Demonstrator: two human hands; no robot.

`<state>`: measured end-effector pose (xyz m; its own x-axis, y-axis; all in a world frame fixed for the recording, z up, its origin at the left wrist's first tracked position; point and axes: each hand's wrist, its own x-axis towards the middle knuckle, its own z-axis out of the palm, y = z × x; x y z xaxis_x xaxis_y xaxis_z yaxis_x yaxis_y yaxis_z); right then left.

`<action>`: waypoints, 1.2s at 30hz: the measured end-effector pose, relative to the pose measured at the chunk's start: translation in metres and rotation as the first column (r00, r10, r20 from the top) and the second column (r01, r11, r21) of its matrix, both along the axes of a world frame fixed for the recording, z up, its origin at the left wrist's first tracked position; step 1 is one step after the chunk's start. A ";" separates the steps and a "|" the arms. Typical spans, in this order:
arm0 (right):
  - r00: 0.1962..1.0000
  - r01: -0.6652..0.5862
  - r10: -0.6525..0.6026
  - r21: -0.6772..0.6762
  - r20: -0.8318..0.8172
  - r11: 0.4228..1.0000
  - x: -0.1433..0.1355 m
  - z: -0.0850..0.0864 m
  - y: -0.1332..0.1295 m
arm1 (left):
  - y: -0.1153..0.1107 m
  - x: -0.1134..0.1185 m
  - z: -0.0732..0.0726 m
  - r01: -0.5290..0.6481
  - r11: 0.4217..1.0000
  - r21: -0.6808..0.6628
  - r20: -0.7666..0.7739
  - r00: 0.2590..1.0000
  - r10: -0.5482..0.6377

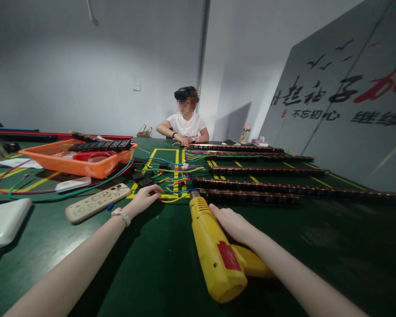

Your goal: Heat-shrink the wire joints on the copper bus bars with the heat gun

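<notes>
My left hand (pixel 146 199) reaches over the table with its fingertips closed around thin coloured wires (pixel 174 201). Blue and yellow strands run from those fingertips toward the end of a long black strip (pixel 251 197). A yellow heat gun (pixel 211 246) with a red patch lies in front of me, its metal nozzle close to that strip's end. Against the gun's right side is my right hand (pixel 232 223), fingers stretched out along the barrel and partly hidden behind it. The gun's handle passes under my right forearm.
More black strips (pixel 267 171) lie to the right on the green table (pixel 333 246). On the left are an orange basket (pixel 86 167), a beige remote-like object (pixel 97 202) and a white device (pixel 8 220). A person (pixel 186 125) wearing a headset sits opposite.
</notes>
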<state>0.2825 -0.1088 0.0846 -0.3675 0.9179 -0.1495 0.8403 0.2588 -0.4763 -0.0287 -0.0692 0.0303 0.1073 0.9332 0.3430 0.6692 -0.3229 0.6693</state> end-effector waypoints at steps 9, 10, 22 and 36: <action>0.999 -0.031 0.033 -0.054 0.028 0.998 -0.001 0.000 0.003 | 0.004 -0.003 -0.002 -0.014 1.000 -0.020 0.044 0.999 0.015; 0.999 -0.035 0.036 -0.063 0.017 0.997 -0.001 -0.001 0.004 | 0.004 -0.002 -0.002 -0.021 0.999 -0.028 0.038 0.999 0.022; 0.994 -0.078 0.065 -0.151 -0.091 0.985 0.000 -0.002 0.004 | 0.010 -0.004 -0.003 -0.077 0.994 -0.075 -0.011 0.997 0.077; 0.993 -0.091 0.084 -0.086 -0.079 0.992 -0.004 0.000 0.004 | 0.007 -0.006 -0.004 0.058 0.996 -0.064 0.104 0.993 -0.051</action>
<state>0.2783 -0.1053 0.0846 -0.4589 0.8661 -0.1984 0.7773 0.2831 -0.5618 -0.0344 -0.0621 0.0260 0.1264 0.9482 0.2915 0.5791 -0.3091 0.7544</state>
